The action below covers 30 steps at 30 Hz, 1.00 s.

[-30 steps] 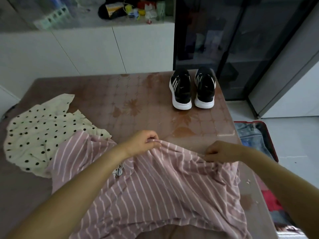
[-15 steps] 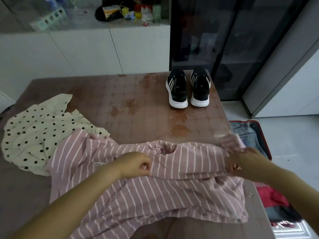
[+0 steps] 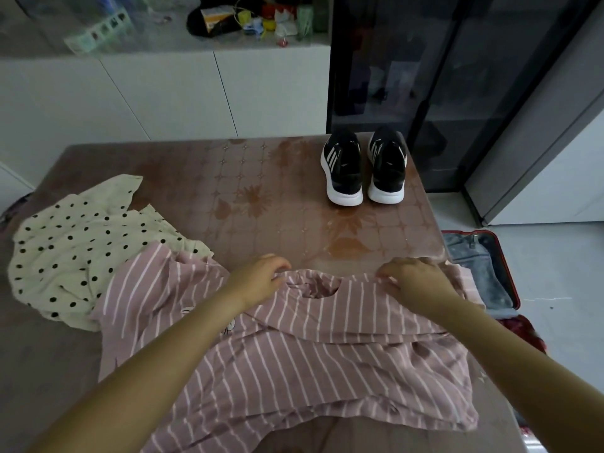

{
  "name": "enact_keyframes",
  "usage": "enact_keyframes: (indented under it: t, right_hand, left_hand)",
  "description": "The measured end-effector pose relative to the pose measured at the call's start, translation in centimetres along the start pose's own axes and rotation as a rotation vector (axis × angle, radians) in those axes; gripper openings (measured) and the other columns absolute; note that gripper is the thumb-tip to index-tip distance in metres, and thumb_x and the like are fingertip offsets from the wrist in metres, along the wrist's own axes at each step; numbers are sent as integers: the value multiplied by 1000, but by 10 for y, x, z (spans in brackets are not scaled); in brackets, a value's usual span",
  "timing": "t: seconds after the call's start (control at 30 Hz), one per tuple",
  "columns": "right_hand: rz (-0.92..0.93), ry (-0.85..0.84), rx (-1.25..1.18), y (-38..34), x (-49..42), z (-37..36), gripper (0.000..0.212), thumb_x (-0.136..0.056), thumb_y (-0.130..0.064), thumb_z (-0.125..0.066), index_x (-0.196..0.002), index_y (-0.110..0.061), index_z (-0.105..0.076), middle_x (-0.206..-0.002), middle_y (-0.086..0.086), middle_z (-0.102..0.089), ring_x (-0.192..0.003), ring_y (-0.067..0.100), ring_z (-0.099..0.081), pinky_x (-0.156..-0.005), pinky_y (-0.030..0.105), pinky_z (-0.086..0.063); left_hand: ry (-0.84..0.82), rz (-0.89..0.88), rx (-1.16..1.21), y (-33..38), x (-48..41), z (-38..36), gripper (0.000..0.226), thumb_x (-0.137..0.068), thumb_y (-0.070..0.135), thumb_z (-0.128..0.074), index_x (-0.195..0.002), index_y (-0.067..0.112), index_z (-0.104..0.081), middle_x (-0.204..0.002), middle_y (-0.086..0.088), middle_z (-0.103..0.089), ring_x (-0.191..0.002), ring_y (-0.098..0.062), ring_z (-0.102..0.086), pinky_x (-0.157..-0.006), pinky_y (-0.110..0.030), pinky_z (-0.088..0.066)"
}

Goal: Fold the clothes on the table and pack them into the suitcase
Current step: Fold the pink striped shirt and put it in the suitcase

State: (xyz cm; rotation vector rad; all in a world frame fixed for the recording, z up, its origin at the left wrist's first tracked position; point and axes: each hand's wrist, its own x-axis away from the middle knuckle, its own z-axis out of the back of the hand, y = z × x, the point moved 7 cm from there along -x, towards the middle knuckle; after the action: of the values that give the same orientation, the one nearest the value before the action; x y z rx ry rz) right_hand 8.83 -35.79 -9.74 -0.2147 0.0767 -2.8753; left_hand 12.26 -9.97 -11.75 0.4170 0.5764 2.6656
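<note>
Pinching striped shirt [image 3: 294, 371]: left hand [image 3: 261, 284], right hand [image 3: 416, 284] (grips partly hidden); suitcase [image 3: 501, 256] half-hidden.

Bare tabletop [image 3: 255, 191] lies open across the middle of the frame, between the polka-dot garment [image 3: 75, 246] at left and the sneakers [image 3: 364, 168] at upper right. The striped shirt [image 3: 310, 374] covers the lower centre. At the right edge the open suitcase [image 3: 503, 266] seems partly filled.

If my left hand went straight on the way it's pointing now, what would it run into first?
Probably the left black sneaker with white sole. From the left hand, on the pink striped shirt, the line crosses bare brown patterned table toward that shoe's heel; depth is hard to judge.
</note>
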Motion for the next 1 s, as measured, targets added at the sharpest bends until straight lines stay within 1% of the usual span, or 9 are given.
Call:
enact_keyframes:
  t: [0.13,0.23,0.33,0.5,0.57,0.7,0.83,0.9,1.0]
  right_hand:
    - [72,-79,65,-17,-17,-11,24,-92,-44,-49,-106,-30,-63,-107,-8,-65,-97,15,-60,-96,26,-34]
    - [64,7,-43,-13,-19,3,20,-93,-38,-53,-99,-25,-65,-98,-6,-67,-90,18,-61,-85,26,-41]
    - [20,77,-287,-4,-16,22,22,-92,-41,-55,-97,-21,-63,-84,-4,-67,-79,20,-61,-69,31,-46]
    - [19,-111,-302,21,-13,26,19,-87,-36,-64,-80,-23,-52,-66,-14,-48,-67,11,-48,-65,31,-42]
    - [-27,-136,-243,44,-11,25,27,-85,-38,-65,-74,-17,-52,-66,-10,-49,-69,15,-49,-64,33,-43]
    - [-76,-135,-117,79,-5,40,36,-86,-42,-63,-67,-19,-42,-67,-5,-48,-72,23,-52,-65,35,-42]
    - [-108,-47,65,101,6,74,30,-90,-49,-55,-87,-19,-62,-90,-2,-58,-89,24,-59,-72,30,-36]
    - [-156,23,-12,110,12,90,27,-90,-42,-58,-95,-17,-65,-95,0,-62,-91,27,-60,-77,32,-40]
    - [-233,114,-260,120,23,110,12,-87,-26,-65,-85,-16,-59,-80,3,-60,-80,30,-58,-68,33,-42]
  left_hand:
    - [-74,-62,69,45,-26,-16,34,-94,27,-56,-127,18,-56,-127,0,-53,-113,-19,-55,-93,-35,-45]
    - [-121,-128,57,76,-40,-26,38,-94,32,-56,-130,20,-54,-130,1,-53,-112,-18,-54,-91,-31,-45]
    - [-131,-145,84,90,-49,-25,29,-92,38,-57,-112,18,-65,-110,-1,-65,-97,-19,-60,-84,-37,-50]
    - [55,-150,323,82,-51,9,16,-93,22,-59,-94,11,-70,-79,7,-64,-76,-13,-59,-71,-29,-45]
    - [128,-144,348,73,-48,25,13,-93,18,-58,-88,12,-69,-71,10,-60,-69,-10,-56,-67,-31,-44]
    - [220,-171,358,65,-43,51,12,-92,12,-59,-89,6,-70,-74,16,-57,-71,1,-53,-65,-14,-39]
    - [287,-196,357,70,-31,70,25,-88,29,-58,-90,8,-72,-80,8,-64,-77,-7,-58,-70,-19,-43]
    - [290,-189,337,73,-26,76,20,-91,22,-61,-93,6,-73,-82,4,-68,-78,-6,-61,-73,-22,-46]
    - [319,-155,337,69,-21,81,15,-91,14,-62,-98,7,-73,-75,21,-61,-68,14,-58,-65,-9,-43]
